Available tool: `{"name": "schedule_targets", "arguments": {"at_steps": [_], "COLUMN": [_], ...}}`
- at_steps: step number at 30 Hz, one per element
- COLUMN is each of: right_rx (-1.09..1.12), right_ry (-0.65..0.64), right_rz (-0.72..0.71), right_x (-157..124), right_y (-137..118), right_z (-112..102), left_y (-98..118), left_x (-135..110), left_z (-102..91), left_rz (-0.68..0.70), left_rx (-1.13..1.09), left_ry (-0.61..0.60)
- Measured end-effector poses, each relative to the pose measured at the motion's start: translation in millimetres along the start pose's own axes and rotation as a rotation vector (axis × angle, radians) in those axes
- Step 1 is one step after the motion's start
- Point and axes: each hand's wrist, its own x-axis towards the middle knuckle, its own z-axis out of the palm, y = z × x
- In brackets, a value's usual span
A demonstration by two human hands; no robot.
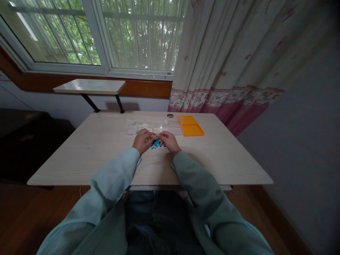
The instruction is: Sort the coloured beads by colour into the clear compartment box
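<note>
A small pile of tiny coloured pieces (156, 143), mostly blue with some green, yellow and dark ones, lies on the table between my hands. My left hand (143, 141) rests at the pile's left side, its index finger and thumb apart and reaching over the pieces. On the right side, my right hand (170, 141) has its thumb and fingertips pinched together above the pile; what they hold is too small to make out. Just behind both hands is a clear plastic compartment box (174, 130), partly hidden by them.
An orange plastic case (193, 130) lies to the right of the clear box. The pale wooden table (106, 156) has a round cable hole (170, 115) at its back edge. A small raised shelf (90, 86) stands at back left, below the window. A curtain (212, 71) hangs behind.
</note>
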Motion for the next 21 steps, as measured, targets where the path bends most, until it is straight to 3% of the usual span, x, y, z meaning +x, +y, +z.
{"name": "schedule_targets", "arguments": {"at_steps": [17, 21], "right_rx": [-0.095, -0.306], "right_ry": [0.016, 0.134], "right_rz": [-0.035, -0.253], "right_x": [2.3, 1.7], "right_y": [3.6, 2.4], "right_z": [-1.3, -6.1], "left_y": [-0.5, -7.4], "left_x": [0.5, 0.8], "left_z": [-2.7, -1.6], "left_rz": [0.008, -0.055], "left_rx": [-0.037, -0.034], "left_ry": [0.032, 0.097]}}
